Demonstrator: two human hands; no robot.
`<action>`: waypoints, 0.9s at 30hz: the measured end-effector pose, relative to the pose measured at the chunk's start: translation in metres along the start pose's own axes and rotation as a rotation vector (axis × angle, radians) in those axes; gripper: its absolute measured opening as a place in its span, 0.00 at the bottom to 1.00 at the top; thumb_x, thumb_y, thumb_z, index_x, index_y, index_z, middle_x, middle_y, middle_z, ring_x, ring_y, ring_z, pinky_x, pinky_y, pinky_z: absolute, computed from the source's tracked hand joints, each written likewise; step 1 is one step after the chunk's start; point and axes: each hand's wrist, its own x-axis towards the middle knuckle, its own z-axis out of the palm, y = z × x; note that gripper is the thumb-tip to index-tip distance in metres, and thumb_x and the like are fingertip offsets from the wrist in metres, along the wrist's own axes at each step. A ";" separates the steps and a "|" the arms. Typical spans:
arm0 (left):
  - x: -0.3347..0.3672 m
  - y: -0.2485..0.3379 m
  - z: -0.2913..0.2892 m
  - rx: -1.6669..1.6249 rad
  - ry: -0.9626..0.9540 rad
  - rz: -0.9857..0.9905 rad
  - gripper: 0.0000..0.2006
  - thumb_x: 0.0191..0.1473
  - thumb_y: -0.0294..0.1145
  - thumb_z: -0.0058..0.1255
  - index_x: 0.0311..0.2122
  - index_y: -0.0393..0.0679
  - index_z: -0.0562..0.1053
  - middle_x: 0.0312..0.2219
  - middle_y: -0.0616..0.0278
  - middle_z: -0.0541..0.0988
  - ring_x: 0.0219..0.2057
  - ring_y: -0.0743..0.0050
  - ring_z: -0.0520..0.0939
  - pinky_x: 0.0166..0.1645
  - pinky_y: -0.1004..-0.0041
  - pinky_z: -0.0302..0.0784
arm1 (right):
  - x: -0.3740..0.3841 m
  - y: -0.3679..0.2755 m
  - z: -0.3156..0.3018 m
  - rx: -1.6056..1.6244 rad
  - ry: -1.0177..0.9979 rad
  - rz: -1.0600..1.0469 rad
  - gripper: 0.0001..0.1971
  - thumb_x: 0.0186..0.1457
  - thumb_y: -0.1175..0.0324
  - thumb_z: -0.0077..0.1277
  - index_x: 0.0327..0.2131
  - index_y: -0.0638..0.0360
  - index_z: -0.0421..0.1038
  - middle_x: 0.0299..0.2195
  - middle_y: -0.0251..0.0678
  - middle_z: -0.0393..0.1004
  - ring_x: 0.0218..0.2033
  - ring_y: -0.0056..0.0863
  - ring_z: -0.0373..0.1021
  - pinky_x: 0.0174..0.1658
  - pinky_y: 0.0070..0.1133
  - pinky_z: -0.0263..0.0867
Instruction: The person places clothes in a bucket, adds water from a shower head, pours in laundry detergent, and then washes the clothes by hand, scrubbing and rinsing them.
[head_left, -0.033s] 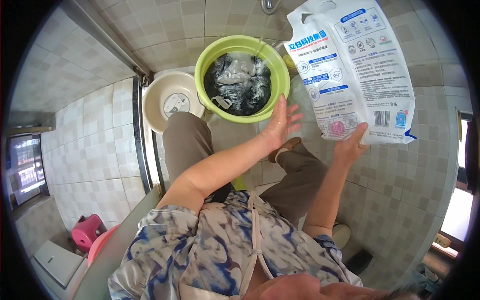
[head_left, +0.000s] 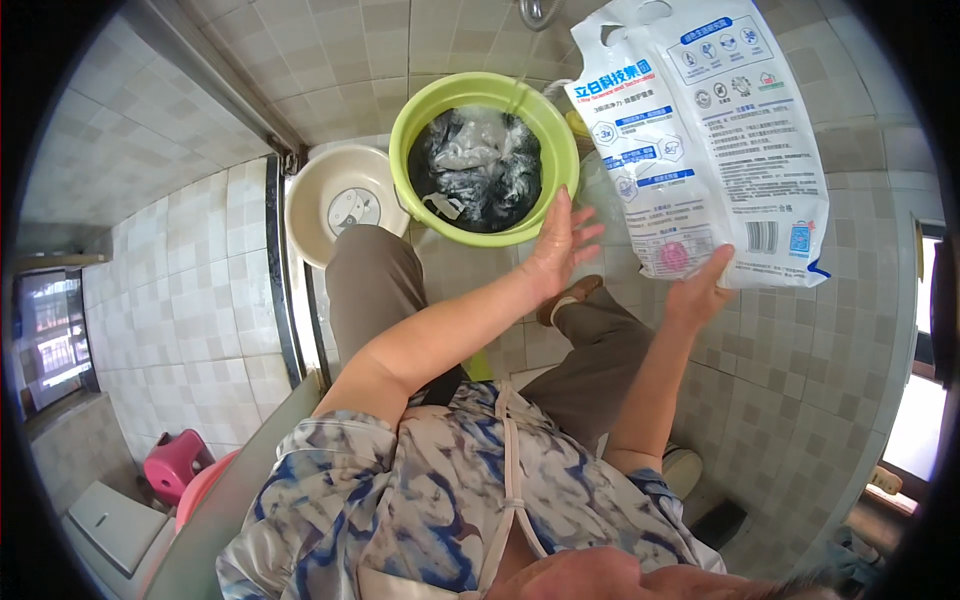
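I see white detergent bag (head_left: 700, 140) propped above right hand (head_left: 697, 292), fingertips pressed on its bottom edge; green basin (head_left: 484, 158) of dark wet laundry just beyond left hand (head_left: 560, 245), fingers spread, holding nothing.

i wear a short-sleeved shirt (head_left: 440, 500) of blue, grey and white marbled print, with a pale strap (head_left: 512, 470) down its front, taupe-brown trousers (head_left: 375, 285), and a brown sandal (head_left: 568, 298) with a light band.
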 end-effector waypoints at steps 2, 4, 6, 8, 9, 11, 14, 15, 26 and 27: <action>-0.004 0.001 0.006 -0.006 -0.003 0.045 0.50 0.43 0.75 0.37 0.63 0.55 0.38 0.57 0.55 0.57 0.53 0.59 0.65 0.55 0.58 0.59 | -0.004 -0.004 -0.005 -0.044 0.013 0.027 0.29 0.57 0.56 0.46 0.50 0.77 0.58 0.47 0.46 0.65 0.44 0.30 0.65 0.46 0.24 0.63; -0.009 0.000 0.013 -0.003 -0.004 0.054 0.49 0.43 0.74 0.37 0.63 0.55 0.38 0.57 0.55 0.57 0.53 0.60 0.64 0.55 0.59 0.59 | -0.008 -0.010 -0.006 -0.088 0.026 0.055 0.30 0.57 0.56 0.46 0.50 0.77 0.56 0.48 0.47 0.64 0.45 0.29 0.64 0.46 0.24 0.62; -0.013 -0.002 0.018 0.000 -0.005 0.063 0.49 0.44 0.74 0.38 0.63 0.54 0.39 0.57 0.55 0.57 0.54 0.60 0.64 0.55 0.59 0.59 | -0.012 -0.014 0.003 -0.369 0.144 0.220 0.29 0.58 0.57 0.45 0.51 0.77 0.56 0.49 0.46 0.64 0.46 0.29 0.64 0.46 0.24 0.63; -0.016 -0.005 0.023 -0.038 0.041 0.062 0.48 0.45 0.73 0.37 0.63 0.55 0.40 0.57 0.56 0.57 0.55 0.61 0.62 0.55 0.60 0.59 | -0.015 -0.011 0.020 -0.437 0.103 0.204 0.28 0.57 0.58 0.46 0.50 0.77 0.57 0.48 0.47 0.65 0.46 0.29 0.64 0.46 0.23 0.62; -0.020 -0.008 0.023 -0.039 -0.012 0.078 0.46 0.45 0.73 0.36 0.63 0.56 0.41 0.56 0.57 0.58 0.54 0.62 0.61 0.55 0.61 0.58 | -0.015 -0.008 0.024 -0.414 0.024 0.132 0.26 0.57 0.60 0.47 0.49 0.77 0.59 0.47 0.48 0.66 0.46 0.29 0.65 0.46 0.23 0.62; -0.031 -0.009 0.029 -0.034 0.017 0.083 0.45 0.46 0.73 0.36 0.62 0.56 0.42 0.56 0.58 0.59 0.53 0.63 0.62 0.55 0.61 0.58 | -0.015 -0.004 0.018 -0.179 -0.094 0.069 0.26 0.57 0.60 0.47 0.48 0.78 0.60 0.46 0.48 0.67 0.45 0.29 0.65 0.46 0.23 0.62; -0.037 -0.012 0.028 -0.008 0.044 0.105 0.45 0.45 0.74 0.35 0.61 0.57 0.44 0.55 0.58 0.59 0.51 0.64 0.63 0.55 0.61 0.58 | -0.020 -0.008 0.014 -0.042 -0.165 0.040 0.23 0.58 0.61 0.46 0.46 0.78 0.63 0.45 0.46 0.69 0.44 0.28 0.66 0.47 0.24 0.61; -0.037 -0.013 0.025 0.036 0.020 0.108 0.47 0.44 0.76 0.31 0.62 0.57 0.39 0.57 0.56 0.55 0.54 0.62 0.61 0.56 0.60 0.56 | -0.022 -0.010 0.014 -0.141 -0.226 0.008 0.24 0.58 0.61 0.46 0.47 0.77 0.62 0.45 0.45 0.69 0.44 0.27 0.66 0.47 0.23 0.61; -0.033 -0.022 0.047 0.080 -0.002 0.113 0.48 0.45 0.75 0.30 0.63 0.58 0.33 0.60 0.52 0.52 0.57 0.57 0.60 0.59 0.57 0.54 | -0.006 -0.028 -0.048 -0.005 -0.101 0.137 0.24 0.58 0.61 0.45 0.50 0.74 0.59 0.48 0.46 0.65 0.47 0.28 0.64 0.48 0.23 0.61; -0.034 -0.023 0.052 0.082 -0.006 0.111 0.48 0.45 0.75 0.30 0.63 0.58 0.33 0.60 0.52 0.52 0.57 0.57 0.60 0.59 0.57 0.54 | -0.005 -0.022 -0.057 0.082 -0.107 0.148 0.25 0.59 0.61 0.45 0.51 0.72 0.57 0.50 0.46 0.64 0.48 0.28 0.63 0.49 0.23 0.61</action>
